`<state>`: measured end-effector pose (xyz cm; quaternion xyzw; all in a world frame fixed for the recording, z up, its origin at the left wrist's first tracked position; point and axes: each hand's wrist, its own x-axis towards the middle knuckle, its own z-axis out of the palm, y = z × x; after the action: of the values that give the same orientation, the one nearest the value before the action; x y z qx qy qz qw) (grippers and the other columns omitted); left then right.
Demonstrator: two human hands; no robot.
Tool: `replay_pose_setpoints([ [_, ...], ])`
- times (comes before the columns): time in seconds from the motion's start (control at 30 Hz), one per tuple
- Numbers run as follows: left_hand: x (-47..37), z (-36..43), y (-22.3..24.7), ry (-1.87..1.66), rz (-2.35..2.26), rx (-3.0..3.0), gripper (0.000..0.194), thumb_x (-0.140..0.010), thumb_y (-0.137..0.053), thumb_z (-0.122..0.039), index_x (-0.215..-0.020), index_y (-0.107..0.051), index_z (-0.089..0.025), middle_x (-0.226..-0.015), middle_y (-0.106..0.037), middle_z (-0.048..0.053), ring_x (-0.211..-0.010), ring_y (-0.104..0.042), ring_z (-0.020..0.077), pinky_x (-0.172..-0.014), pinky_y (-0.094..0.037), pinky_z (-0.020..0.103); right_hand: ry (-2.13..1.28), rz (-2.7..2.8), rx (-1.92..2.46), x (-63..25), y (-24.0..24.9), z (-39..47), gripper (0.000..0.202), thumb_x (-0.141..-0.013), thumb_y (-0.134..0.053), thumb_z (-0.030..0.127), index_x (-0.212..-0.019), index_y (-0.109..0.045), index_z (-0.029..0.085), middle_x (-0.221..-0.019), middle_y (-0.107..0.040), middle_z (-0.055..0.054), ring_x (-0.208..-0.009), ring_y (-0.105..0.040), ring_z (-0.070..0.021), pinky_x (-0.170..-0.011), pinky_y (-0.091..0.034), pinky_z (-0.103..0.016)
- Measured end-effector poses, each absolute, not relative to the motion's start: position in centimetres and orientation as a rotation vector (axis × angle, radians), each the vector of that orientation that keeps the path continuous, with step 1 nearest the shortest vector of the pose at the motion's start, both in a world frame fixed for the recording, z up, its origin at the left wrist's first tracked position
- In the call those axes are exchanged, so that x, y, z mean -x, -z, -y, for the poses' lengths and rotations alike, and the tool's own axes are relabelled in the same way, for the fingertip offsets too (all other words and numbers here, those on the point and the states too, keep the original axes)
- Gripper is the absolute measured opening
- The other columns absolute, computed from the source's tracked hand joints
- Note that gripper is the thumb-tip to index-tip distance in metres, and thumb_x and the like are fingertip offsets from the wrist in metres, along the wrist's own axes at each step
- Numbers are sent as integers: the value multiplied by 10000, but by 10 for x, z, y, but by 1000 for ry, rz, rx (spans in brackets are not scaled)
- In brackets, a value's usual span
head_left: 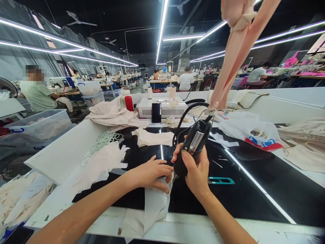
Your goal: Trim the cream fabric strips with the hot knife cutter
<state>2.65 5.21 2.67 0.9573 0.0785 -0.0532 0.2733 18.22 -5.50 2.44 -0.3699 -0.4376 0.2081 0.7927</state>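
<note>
My right hand point(198, 169) is wrapped round a black corded hand tool point(196, 137) with a clear window on its upper side. Its working end is hidden, so I cannot tell its exact kind. Pink fabric strips point(233, 61) hang from above and are tied by the tool's cord. My left hand point(153, 173) rests with spread fingers on a pale cloth piece point(156, 206), which drapes over the table's front edge. Its fingertips are close beside the tool. Right of my right hand lie teal thread snips point(221, 180) on the black tabletop point(243, 200).
Cream cloth pieces point(156, 137) and a tangle of green cord point(106, 140) lie on the table. Behind stand a white box point(144, 107), a phone point(156, 113) and a red thread cone point(129, 103). A plastic bag point(241, 125) sits right. Co-workers sit at sewing machines beyond.
</note>
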Motion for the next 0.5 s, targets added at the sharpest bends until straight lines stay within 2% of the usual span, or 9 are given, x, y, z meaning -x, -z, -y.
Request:
replay_pose_setpoints([
  [0.2, -27, -50, -31, 160, -233, -2592, 179, -1034, -826, -359, -1022, -695, -238, -1401, -754, 38, -1656, -410, 415, -1294, -153, 885, -482, 916, 758, -178, -24, 62, 240, -974, -820, 432, -1046, -658, 270, -889, -696, 28, -625, -644, -140, -591, -597, -279],
  [0.37, -27, -50, -30, 153, -242, -2592, 204, -1031, -821, -427, -1044, -725, -248, -1397, -753, 47, -1631, -444, 410, -1312, -153, 861, -518, 914, 758, -174, -22, 65, 246, -964, -829, 428, -1070, -667, 276, -875, -688, 27, -601, -637, -145, -516, -563, -256],
  [0.5, -27, -53, -27, 159, -217, -2569, 192, -1035, -815, -422, -1063, -723, -256, -1414, -747, 39, -1657, -400, 405, -1309, -122, 866, -516, 916, 774, -174, -23, 65, 218, -976, -817, 403, -1050, -658, 274, -874, -696, 21, -611, -643, -145, -579, -614, -285],
])
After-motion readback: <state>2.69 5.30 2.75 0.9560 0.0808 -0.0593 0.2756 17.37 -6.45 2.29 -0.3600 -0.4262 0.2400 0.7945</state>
